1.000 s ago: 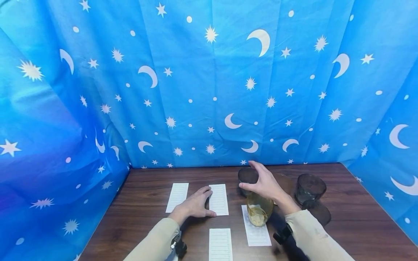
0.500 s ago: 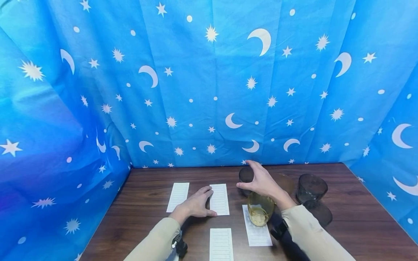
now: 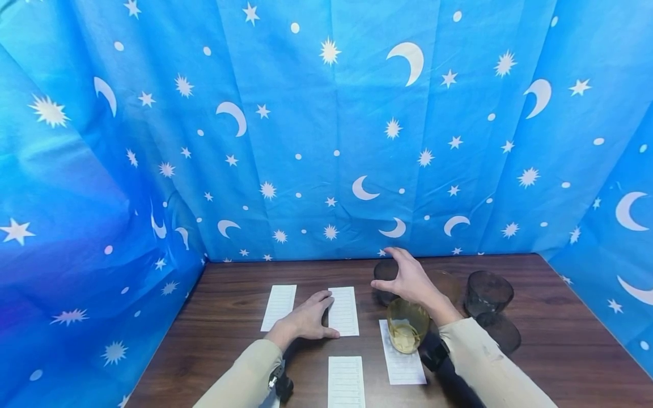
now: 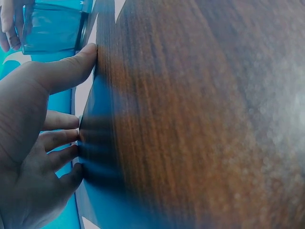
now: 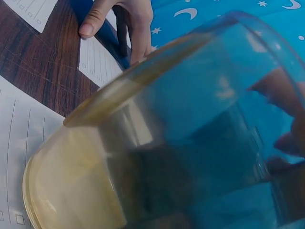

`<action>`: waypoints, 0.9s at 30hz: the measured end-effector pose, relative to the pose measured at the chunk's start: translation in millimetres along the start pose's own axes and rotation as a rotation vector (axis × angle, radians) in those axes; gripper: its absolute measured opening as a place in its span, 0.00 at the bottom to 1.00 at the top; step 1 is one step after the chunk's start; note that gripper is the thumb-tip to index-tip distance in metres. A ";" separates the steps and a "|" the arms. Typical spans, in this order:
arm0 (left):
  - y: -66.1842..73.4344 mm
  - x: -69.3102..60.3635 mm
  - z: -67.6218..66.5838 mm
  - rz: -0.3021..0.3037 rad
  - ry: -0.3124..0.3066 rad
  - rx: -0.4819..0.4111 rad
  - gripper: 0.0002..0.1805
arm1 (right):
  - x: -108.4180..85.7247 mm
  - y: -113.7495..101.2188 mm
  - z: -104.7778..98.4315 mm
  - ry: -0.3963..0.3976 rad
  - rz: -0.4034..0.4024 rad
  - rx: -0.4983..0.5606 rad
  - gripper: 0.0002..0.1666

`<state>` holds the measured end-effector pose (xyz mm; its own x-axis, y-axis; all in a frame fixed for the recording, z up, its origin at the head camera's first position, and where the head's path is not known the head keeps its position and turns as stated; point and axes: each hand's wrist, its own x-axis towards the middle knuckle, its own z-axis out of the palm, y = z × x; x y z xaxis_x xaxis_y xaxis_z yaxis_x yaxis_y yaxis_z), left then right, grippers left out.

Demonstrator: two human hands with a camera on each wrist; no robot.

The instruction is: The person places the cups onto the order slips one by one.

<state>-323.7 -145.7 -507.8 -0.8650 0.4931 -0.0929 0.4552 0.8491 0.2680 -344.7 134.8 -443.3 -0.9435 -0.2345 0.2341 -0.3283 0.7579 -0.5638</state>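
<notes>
Handling of a smoky tumbler [image 3: 385, 271] seems the current step: it stands just beyond the amber tumbler [image 3: 408, 323], the right hand [image 3: 415, 281] arched wide close by, contact unclear. Left of the amber tumbler, the left hand [image 3: 307, 318], spread loosely, touches a printed slip [image 3: 344, 311]. Gripping would call for narrowing the right hand.

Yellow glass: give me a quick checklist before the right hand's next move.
1. Yellow glass standing on a paper sheet: ok.
2. Left hand apart from the yellow glass: ok, it is at another sheet.
3. Right hand with thumb and index finger spread: ok.
4. Back dark glass fully visible: not ok, the right hand partly covers it.
5. Right hand touching that dark glass: cannot tell.
6. Black wrist mount touching the yellow glass: cannot tell.
</notes>
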 end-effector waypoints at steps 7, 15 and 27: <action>-2.0 1.1 2.4 0.001 -0.002 0.011 0.51 | 2.8 1.2 -0.4 -0.032 0.012 -0.024 0.59; -1.5 2.5 3.2 -0.004 -0.012 0.015 0.51 | 4.6 2.8 -1.8 -0.025 0.026 -0.033 0.58; -1.7 2.1 2.3 -0.011 -0.017 0.019 0.51 | 8.1 5.4 -3.3 -0.070 0.049 -0.087 0.60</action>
<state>-325.8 -145.7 -510.7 -0.8664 0.4866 -0.1126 0.4496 0.8580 0.2484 -354.0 139.0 -441.9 -0.9602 -0.2357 0.1499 -0.2792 0.8187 -0.5017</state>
